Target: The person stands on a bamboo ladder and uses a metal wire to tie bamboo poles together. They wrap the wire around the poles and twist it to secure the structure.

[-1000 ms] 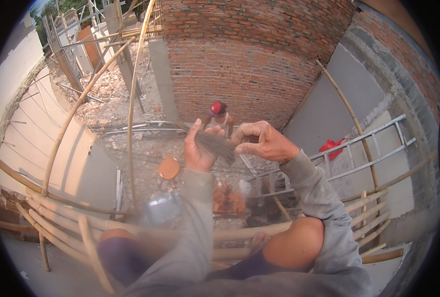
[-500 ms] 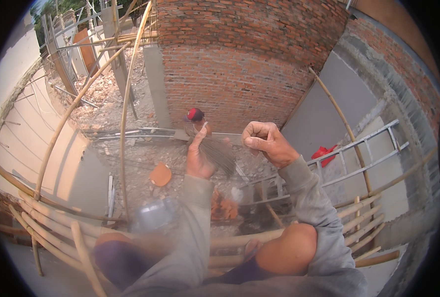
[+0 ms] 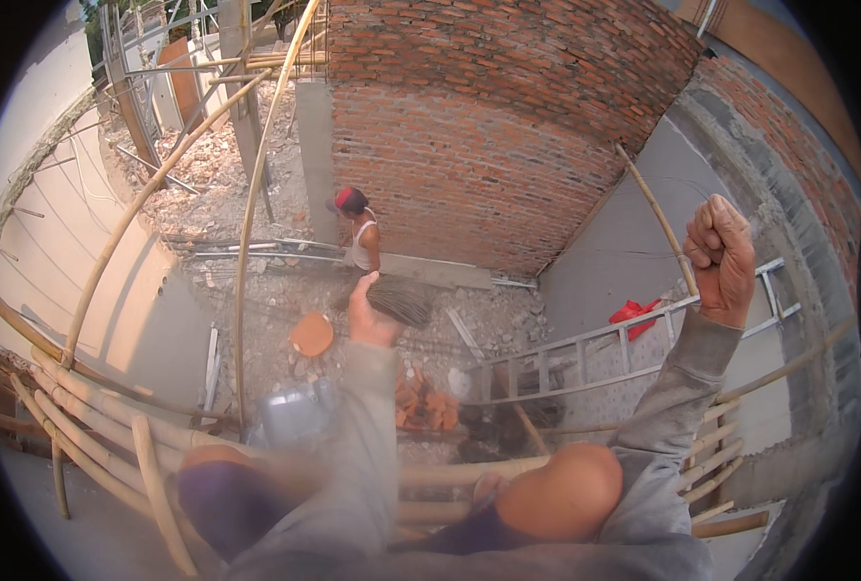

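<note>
Left hand (image 3: 370, 321) is out ahead, near mid-view, closed around a bundle of thin grey wires (image 3: 403, 302); bundle sits in the palm, loose ends fanning out to the right. Right hand (image 3: 721, 254) is raised well apart from it, off to the right, fingers curled into a fist; faint thin lines show near it against the grey wall panel (image 3: 600, 247), cannot tell if it grips any. Both arms in grey sleeves, bent knees below, the right knee (image 3: 561, 489) bare. Bamboo poles (image 3: 111, 402) run across under the knees and at both sides. Down on the ground, seen past the left hand: a co-worker (image 3: 365, 237) in a red and dark cap and white top, near the base of the brick wall (image 3: 469, 174). Also below: round-edged terracotta piece (image 3: 311, 334), heap of orange broken pieces (image 3: 426, 402), a translucent container (image 3: 295, 416), blurred. Metal ladder (image 3: 582, 364) slants at right, below the right hand; red cloth (image 3: 634, 316) just beside its upper rail. Rubble (image 3: 222, 150) at upper left.
</note>
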### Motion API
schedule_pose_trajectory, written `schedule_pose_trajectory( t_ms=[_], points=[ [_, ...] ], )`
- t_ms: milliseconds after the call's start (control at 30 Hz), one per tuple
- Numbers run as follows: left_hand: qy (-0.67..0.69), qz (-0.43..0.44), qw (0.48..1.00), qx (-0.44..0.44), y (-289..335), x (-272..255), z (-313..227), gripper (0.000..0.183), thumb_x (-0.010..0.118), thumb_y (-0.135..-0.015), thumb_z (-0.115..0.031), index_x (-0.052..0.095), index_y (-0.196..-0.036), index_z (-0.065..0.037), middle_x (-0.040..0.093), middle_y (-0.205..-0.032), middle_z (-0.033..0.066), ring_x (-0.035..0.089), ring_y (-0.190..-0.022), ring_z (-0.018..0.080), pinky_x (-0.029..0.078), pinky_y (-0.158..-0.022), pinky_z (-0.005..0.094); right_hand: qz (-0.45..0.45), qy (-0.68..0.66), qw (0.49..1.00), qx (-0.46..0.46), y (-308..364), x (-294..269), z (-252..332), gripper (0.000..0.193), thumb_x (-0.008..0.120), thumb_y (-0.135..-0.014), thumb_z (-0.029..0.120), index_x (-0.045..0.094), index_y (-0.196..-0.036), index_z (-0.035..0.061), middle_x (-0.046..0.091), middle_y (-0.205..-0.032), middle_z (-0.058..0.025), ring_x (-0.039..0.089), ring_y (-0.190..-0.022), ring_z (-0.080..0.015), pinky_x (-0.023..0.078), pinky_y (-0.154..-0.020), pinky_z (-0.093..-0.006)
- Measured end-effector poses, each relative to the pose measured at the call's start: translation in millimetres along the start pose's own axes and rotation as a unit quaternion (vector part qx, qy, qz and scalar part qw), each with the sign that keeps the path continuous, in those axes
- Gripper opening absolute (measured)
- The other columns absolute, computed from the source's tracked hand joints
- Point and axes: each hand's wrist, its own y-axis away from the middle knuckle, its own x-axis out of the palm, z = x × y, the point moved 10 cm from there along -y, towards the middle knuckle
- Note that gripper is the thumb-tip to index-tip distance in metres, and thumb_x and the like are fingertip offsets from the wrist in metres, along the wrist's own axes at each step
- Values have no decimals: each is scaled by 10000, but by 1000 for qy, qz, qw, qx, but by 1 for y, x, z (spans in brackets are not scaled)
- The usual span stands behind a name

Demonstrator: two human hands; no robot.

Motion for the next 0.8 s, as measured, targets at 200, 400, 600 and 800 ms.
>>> schedule_pose_trajectory(
  t_ms=[200, 400, 600, 800],
  points=[
    [-39, 31, 999, 0, 3, 2, 14, 300, 680, -901, -190, 587, -1149, -49, 649, -1128, 144, 636, -1032, 318, 515, -906, 504, -116, -4, 993, 27, 3, -41, -17, 247, 634, -1030, 230, 570, -830, 99, 460, -666, 67, 359, -545, -2, 311, -467, -194],
    [-97, 35, 993, -61, 13, 26, 54, 312, 735, -899, -229, 628, -1079, 2, 672, -1041, 233, 666, -983, 366, 562, -879, 485, -40, -48, 996, 55, 10, 31, -110, 199, 654, -1012, 196, 671, -1038, -1, 595, -749, 12, 550, -625, -50, 535, -616, -236],
    [-134, 68, 985, -90, 18, 41, 77, 354, 749, -892, -239, 637, -1001, 79, 694, -961, 253, 703, -931, 370, 616, -806, 517, 192, 119, 965, 131, 43, 95, -158, 342, 771, -915, 228, 709, -1100, -54, 684, -836, -50, 643, -733, -107, 553, -706, -259],
    [-149, 62, 982, -94, 23, 43, 87, 335, 727, -908, -244, 657, -976, 76, 716, -945, 239, 722, -876, 357, 626, -789, 491, 278, 125, 934, 185, 65, 122, -182, 294, 752, -854, 122, 734, -1094, -47, 712, -841, -60, 642, -753, -110, 535, -704, -270]
  ],
)
